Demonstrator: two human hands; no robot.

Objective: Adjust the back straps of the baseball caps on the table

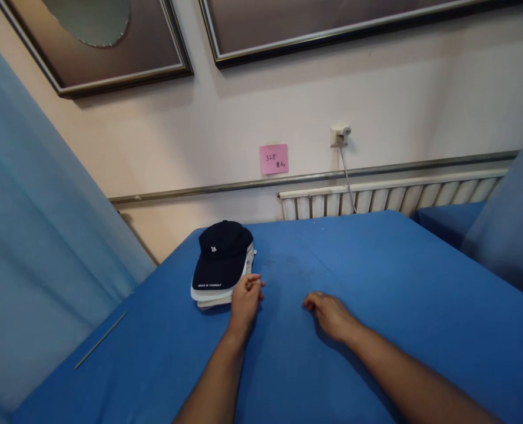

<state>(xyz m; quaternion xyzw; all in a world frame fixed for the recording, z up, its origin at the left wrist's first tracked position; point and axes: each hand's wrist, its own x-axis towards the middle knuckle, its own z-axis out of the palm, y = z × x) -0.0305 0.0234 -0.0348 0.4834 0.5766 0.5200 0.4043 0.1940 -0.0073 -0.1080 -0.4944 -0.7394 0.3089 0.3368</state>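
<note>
Beside navy baseball cap (223, 256), stacked on pale caps (215, 296): left hand (245, 297), half-curled, empty; right hand (332, 315) farther right, loosely curled, empty.

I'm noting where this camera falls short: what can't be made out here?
Head view throughout:
Lower caps: mostly covered by the navy cap.
Left hand: overlaps the caps, so contact is unclear.
Right hand: its own back hides the palm.
Pink note: writing too small to read surely.
Right framed picture: cut off by the top edge.

A stack of caps (223, 254) beside the left hand (246, 292).
</note>
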